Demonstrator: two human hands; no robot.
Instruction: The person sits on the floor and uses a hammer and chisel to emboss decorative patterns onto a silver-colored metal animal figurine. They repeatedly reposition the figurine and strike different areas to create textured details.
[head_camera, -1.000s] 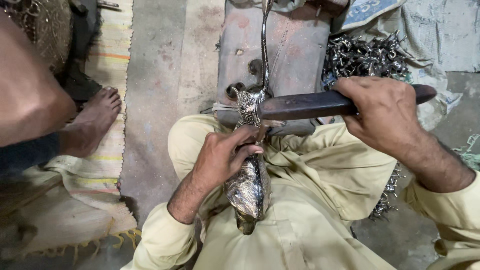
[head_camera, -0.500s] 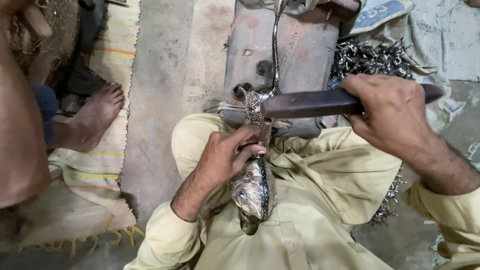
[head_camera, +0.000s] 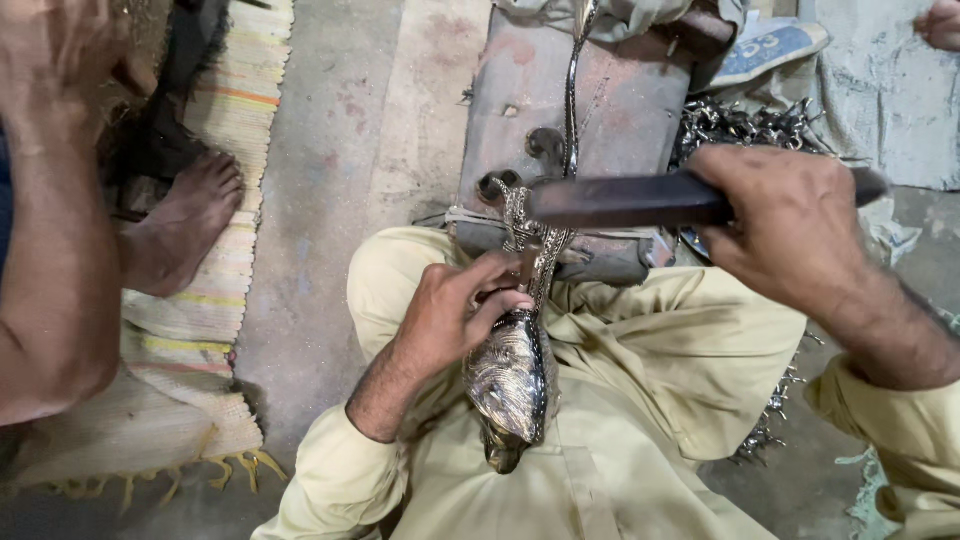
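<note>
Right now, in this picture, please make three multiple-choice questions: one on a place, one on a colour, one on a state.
1. Where does the shiny engraved metal piece lie?
A on the striped mat
B over the person's lap
C on the grey floor

2. What colour is the person's clothing?
A pale yellow
B blue
C black

3. What does the right hand do?
A rests open
B grips a dark bar-shaped tool
C touches a foot

B: it lies between the thighs. A: sleeves and trousers show it. B: fingers wrap it.
</note>
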